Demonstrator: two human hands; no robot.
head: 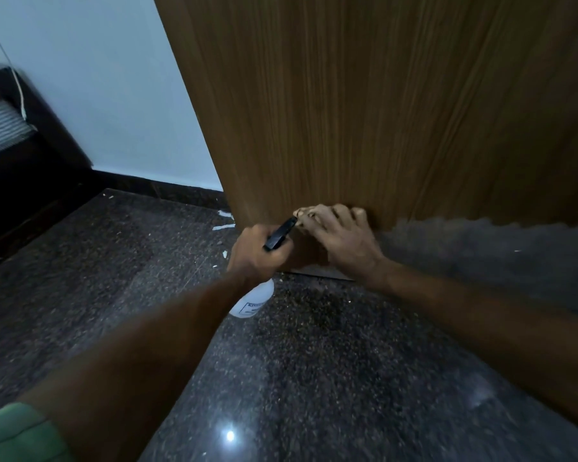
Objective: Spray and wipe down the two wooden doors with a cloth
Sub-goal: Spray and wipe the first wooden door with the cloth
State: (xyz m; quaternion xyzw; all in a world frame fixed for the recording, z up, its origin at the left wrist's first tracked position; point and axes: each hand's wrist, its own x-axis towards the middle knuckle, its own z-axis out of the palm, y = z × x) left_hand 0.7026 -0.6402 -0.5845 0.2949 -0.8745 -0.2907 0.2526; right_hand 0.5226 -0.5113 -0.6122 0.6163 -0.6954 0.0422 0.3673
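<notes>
Speckled dark floor (314, 361), pale scraps (222, 225), perhaps paint, beside door (364, 111).

Both hands low at the foot of the door, floor in front, wall to the left

The tall brown wood-grain door (364, 105) stands ahead; the left hand (257, 255) holds the white plastic spray bottle with black trigger head (252, 300) just left of the right hand (339, 235), which presses a small crumpled beige cloth (306, 216) on the door near its lower edge. The dark speckled polished stone floor (314, 378) lies below; the pale painted wall (107, 88) and dark wooden furniture (24, 168) lie left
</notes>
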